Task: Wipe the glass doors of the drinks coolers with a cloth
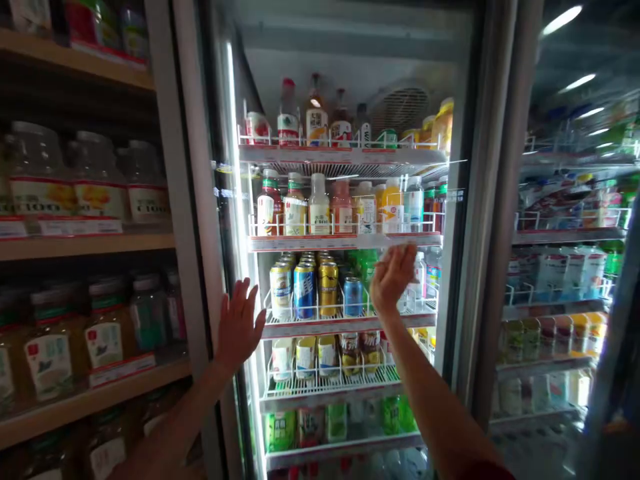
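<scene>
My left hand [239, 327] is raised with its fingers spread, at the left edge of the glass door of a lit drinks fridge. Whether its palm touches the glass or the frame I cannot tell. In front of the middle shelves is my right hand [393, 280], its fingers curled and blurred. Something pale shows by those fingers, too smeared to name. Behind the hands, cans [304, 290] fill one shelf, with juice bottles [320, 207] on the shelf above. Taller bottles [317, 120] stand on the top shelf.
A wooden shelf unit [85, 247] with large juice bottles [103, 327] is on the left. A grey metal post [493, 200] borders the fridge on the right. Beyond it another glass-fronted fridge [555, 310] holds more drinks and shows ceiling light reflections.
</scene>
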The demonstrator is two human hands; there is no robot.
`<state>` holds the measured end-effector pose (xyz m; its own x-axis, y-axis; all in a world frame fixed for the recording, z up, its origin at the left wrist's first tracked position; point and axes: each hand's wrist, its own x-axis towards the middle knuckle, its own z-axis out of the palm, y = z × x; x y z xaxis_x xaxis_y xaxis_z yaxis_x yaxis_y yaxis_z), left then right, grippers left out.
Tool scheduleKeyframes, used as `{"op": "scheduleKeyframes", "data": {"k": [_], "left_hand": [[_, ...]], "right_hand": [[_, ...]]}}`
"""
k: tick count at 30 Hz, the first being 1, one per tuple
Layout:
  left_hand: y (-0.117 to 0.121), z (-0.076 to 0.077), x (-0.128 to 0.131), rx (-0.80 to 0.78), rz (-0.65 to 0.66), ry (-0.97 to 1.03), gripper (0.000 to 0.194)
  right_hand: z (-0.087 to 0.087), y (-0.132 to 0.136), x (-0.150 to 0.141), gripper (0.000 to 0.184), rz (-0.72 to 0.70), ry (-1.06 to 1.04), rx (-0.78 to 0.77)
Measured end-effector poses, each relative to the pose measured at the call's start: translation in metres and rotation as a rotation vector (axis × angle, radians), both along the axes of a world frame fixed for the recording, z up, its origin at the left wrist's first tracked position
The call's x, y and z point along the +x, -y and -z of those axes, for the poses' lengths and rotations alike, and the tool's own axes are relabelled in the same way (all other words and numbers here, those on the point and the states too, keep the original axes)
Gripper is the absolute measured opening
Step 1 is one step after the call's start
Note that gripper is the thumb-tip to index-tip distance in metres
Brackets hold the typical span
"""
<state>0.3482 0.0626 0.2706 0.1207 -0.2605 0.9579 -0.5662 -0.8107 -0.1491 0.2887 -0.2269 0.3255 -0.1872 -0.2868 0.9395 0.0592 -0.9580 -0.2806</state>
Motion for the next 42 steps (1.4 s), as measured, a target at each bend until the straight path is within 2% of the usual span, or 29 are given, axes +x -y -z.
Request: {"op": "scheduleKeyframes", "data": {"k": [2, 3, 4, 5, 6, 7, 10, 12, 13, 15, 17, 19, 20, 21, 24, 25, 26, 28, 29, 30, 32, 33, 34, 36, 38, 39, 40, 42], "left_hand": [[0.021, 0.001, 0.0, 0.005, 0.034, 0.018, 0.064], [0.031, 0.002, 0.0, -0.006, 0.048, 0.026, 0.066], [0.039, 0.003, -0.001, -0.024, 0.057, 0.031, 0.067], [0.045, 0.004, -0.002, -0.043, 0.061, 0.03, 0.068], [0.048, 0.006, -0.002, -0.056, 0.063, 0.026, 0.069], [0.049, 0.008, -0.002, -0.058, 0.064, 0.018, 0.069], [0.048, 0.014, -0.003, -0.025, 0.073, 0.007, 0.068], [0.048, 0.017, -0.002, -0.037, 0.073, 0.002, 0.069], [0.05, 0.018, -0.002, -0.055, 0.071, -0.004, 0.07], [0.055, 0.019, -0.002, -0.092, 0.07, -0.018, 0.071], [0.058, 0.021, -0.003, -0.111, 0.071, -0.028, 0.072], [0.057, 0.023, -0.005, -0.102, 0.067, -0.046, 0.071], [0.056, 0.026, -0.006, -0.091, 0.063, -0.057, 0.07], [0.054, 0.028, -0.007, -0.078, 0.059, -0.066, 0.07], [0.052, 0.037, -0.01, -0.043, 0.054, -0.081, 0.07], [0.052, 0.039, -0.011, -0.043, 0.053, -0.083, 0.07], [0.053, 0.04, -0.011, -0.049, 0.051, -0.083, 0.071], [0.053, 0.042, -0.012, -0.062, 0.048, -0.08, 0.071], [0.052, 0.042, -0.011, -0.062, 0.049, -0.075, 0.071], [0.05, 0.043, -0.011, -0.054, 0.051, -0.072, 0.071], [0.042, 0.046, -0.01, -0.04, 0.052, -0.073, 0.07], [0.036, 0.048, -0.01, -0.04, 0.049, -0.078, 0.069], [0.03, 0.051, -0.009, -0.044, 0.042, -0.087, 0.068], [0.018, 0.058, -0.009, -0.053, 0.031, -0.103, 0.068], [0.009, 0.067, -0.011, -0.048, 0.024, -0.114, 0.067], [0.006, 0.072, -0.012, -0.04, 0.017, -0.125, 0.066], [0.002, 0.077, -0.013, -0.031, 0.007, -0.138, 0.066], [-0.002, 0.087, -0.016, -0.003, -0.022, -0.171, 0.064]], "right_hand": [[0.019, -0.03, 0.004, 0.052, -0.064, -0.103, -0.234], [0.03, -0.044, 0.007, 0.051, -0.111, -0.207, -0.448], [0.04, -0.053, 0.008, 0.05, -0.138, -0.304, -0.618], [0.049, -0.052, 0.007, 0.048, -0.147, -0.357, -0.705], [0.054, -0.041, 0.004, 0.046, -0.133, -0.37, -0.713], [0.057, -0.022, -0.002, 0.046, -0.092, -0.333, -0.63], [0.053, 0.047, -0.019, 0.05, 0.089, -0.061, -0.109], [0.05, 0.06, -0.02, 0.055, 0.115, 0.044, 0.078], [0.052, 0.051, -0.018, 0.056, 0.086, 0.046, 0.079], [0.062, 0.012, -0.008, 0.057, -0.026, -0.06, -0.088], [0.074, -0.026, -0.001, 0.054, -0.115, -0.252, -0.397], [0.079, -0.032, -0.003, 0.051, -0.144, -0.374, -0.605], [0.077, -0.021, -0.007, 0.05, -0.128, -0.369, -0.606], [0.073, -0.003, -0.012, 0.05, -0.096, -0.311, -0.527], [0.055, 0.045, -0.018, 0.055, 0.028, -0.017, -0.107], [0.053, 0.047, -0.016, 0.056, 0.041, 0.04, -0.022], [0.055, 0.04, -0.012, 0.057, 0.03, 0.05, 0.001], [0.071, 0.001, -0.002, 0.057, -0.065, -0.07, -0.15], [0.081, -0.022, 0.002, 0.056, -0.129, -0.171, -0.314], [0.091, -0.044, 0.005, 0.055, -0.179, -0.283, -0.54], [0.098, -0.07, 0.008, 0.05, -0.229, -0.422, -0.845], [0.093, -0.072, 0.009, 0.049, -0.236, -0.445, -0.89], [0.084, -0.069, 0.009, 0.048, -0.235, -0.431, -0.84], [0.061, -0.056, 0.011, 0.051, -0.217, -0.346, -0.568], [0.05, -0.051, 0.015, 0.053, -0.202, -0.29, -0.356], [0.055, -0.054, 0.016, 0.054, -0.208, -0.308, -0.365], [0.066, -0.06, 0.016, 0.053, -0.224, -0.355, -0.458], [0.098, -0.075, 0.013, 0.048, -0.275, -0.491, -0.787]]}}
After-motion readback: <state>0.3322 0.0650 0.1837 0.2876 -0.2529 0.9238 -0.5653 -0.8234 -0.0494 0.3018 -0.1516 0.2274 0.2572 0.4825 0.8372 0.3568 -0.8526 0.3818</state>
